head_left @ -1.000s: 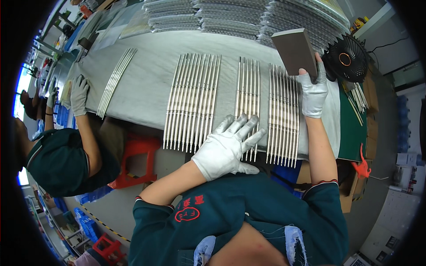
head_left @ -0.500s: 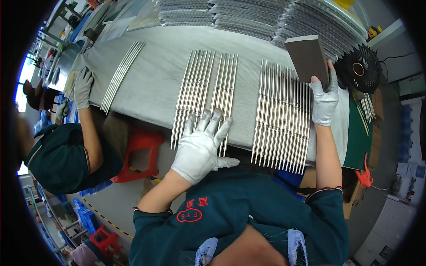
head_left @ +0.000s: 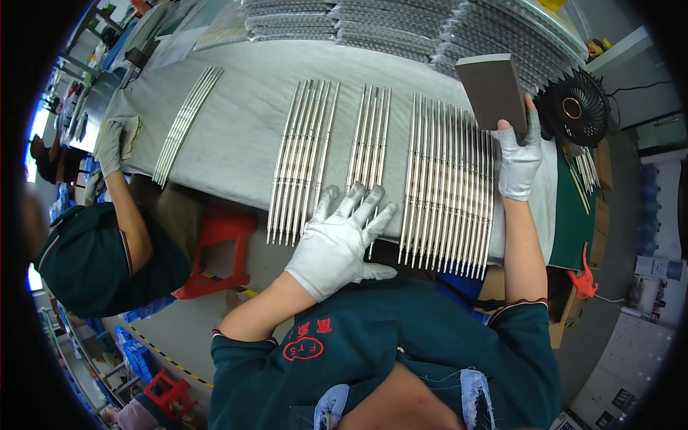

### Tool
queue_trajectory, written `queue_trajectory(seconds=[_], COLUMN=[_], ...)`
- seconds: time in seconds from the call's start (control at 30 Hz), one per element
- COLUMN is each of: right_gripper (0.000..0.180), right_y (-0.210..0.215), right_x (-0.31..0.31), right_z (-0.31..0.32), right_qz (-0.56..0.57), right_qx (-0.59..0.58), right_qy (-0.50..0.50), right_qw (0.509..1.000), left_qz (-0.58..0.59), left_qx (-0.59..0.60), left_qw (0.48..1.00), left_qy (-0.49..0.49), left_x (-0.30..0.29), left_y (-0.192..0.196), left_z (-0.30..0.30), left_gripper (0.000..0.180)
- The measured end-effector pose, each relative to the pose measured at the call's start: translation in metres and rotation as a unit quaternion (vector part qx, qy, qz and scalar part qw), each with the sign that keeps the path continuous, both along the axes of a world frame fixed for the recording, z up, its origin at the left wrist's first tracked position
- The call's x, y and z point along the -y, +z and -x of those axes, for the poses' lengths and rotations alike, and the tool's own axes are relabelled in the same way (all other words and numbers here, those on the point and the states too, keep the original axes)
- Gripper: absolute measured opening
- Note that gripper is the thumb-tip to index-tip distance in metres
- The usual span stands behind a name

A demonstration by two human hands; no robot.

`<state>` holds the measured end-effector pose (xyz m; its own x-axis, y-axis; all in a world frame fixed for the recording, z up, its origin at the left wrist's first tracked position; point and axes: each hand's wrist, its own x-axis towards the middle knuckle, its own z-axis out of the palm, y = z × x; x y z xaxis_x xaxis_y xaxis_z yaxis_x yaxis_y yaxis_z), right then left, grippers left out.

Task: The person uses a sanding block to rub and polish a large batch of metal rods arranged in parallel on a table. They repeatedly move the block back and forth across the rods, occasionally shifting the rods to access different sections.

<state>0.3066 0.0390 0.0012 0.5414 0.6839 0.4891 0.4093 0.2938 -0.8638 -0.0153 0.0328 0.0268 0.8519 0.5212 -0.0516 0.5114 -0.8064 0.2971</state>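
My left hand [head_left: 344,240], in a white glove with greyed fingertips, lies flat with fingers spread over the lower ends of a narrow middle group of metal rods [head_left: 369,136]. To its left is another row of slim silver rods [head_left: 294,161], its rightmost rod [head_left: 327,143] a little apart. My right hand [head_left: 521,161], gloved with bare thumb and finger tips showing, grips a dark brown rectangular block [head_left: 493,92] with a pale edge, tilted above the table. Left of that hand lies a wide row of many rods [head_left: 450,186] side by side.
Bubble-wrapped stacks [head_left: 387,32] line the grey table's [head_left: 236,136] far side. A black fan [head_left: 573,107] stands at right, near a red air gun [head_left: 585,276]. At left, a co-worker's gloved hand [head_left: 110,147] is by a cloth, near more rods [head_left: 188,125] and a red stool [head_left: 222,247].
My left hand and the middle rods have slid right, widening the gap from the left row, where one rod now stands apart. The block stays in my right hand. The co-worker's hand has moved.
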Motion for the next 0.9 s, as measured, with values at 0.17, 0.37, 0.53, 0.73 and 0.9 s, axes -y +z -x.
queue_trajectory(seconds=[0.17,0.37,0.53,0.73,0.9], right_gripper=[0.061,0.062,0.061,0.061,0.061], right_y=[0.000,-0.004,-0.008,-0.010,-0.010], right_x=[0.002,0.000,-0.001,0.000,0.000], right_z=[0.002,-0.001,-0.007,-0.009,-0.007], right_qz=[-0.001,0.014,0.012,0.014,0.023], right_qx=[-0.005,0.004,-0.037,0.001,0.006], right_qy=[0.008,0.003,0.000,-0.012,-0.008], right_qw=[1.000,1.000,0.999,1.000,1.000], left_qz=[-0.017,-0.023,0.010,-0.074,-0.064], left_qx=[-0.034,-0.015,0.049,-0.005,-0.041], left_qw=[0.998,0.999,0.997,0.991,0.985], left_qy=[0.044,0.033,-0.059,0.112,0.158], left_x=[-0.008,-0.005,0.002,-0.019,-0.020], left_y=[0.005,0.000,-0.004,0.005,0.001], left_z=[0.025,0.019,-0.004,0.047,0.062], left_gripper=[0.099,0.100,0.097,0.103,0.105])
